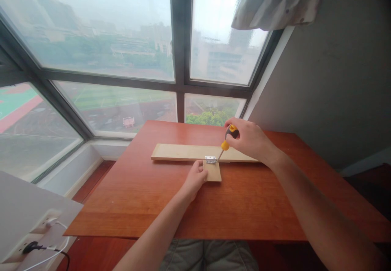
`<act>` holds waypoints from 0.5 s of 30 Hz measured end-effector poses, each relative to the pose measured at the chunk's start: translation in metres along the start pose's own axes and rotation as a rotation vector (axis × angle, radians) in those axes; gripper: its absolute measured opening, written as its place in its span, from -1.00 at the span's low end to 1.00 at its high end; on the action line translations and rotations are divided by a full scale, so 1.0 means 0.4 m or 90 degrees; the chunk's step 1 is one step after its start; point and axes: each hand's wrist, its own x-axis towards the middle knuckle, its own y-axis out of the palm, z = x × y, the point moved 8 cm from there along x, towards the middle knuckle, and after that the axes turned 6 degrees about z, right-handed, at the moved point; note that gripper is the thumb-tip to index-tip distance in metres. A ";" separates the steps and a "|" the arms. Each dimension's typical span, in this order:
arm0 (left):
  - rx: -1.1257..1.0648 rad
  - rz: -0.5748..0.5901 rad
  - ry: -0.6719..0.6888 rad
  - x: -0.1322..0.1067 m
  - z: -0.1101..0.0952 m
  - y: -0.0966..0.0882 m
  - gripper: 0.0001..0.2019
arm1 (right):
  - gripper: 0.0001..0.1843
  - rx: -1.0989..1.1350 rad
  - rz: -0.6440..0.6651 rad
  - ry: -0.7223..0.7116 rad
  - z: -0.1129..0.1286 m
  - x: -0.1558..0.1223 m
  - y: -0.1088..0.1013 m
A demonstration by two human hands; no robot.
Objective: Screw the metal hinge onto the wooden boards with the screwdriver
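Long pale board (pixel 180 152) lies just beyond the left fingers (pixel 199 168), which are clamped on the left edge of a small wooden piece (pixel 213 175), while the right fingers (pixel 236 142) grip a yellow-and-black screwdriver (pixel 225 145), its tip at the right end of a silver fitting (pixel 210 159) near the left fingers

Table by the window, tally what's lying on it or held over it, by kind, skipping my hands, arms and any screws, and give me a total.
Wooden boards: 2, one long, one short
Metal hinge: 1
Screwdriver: 1
Total: 4
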 end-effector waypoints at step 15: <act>-0.015 0.005 0.001 0.004 0.006 -0.001 -0.62 | -0.79 0.062 -0.033 -0.047 0.031 0.004 0.026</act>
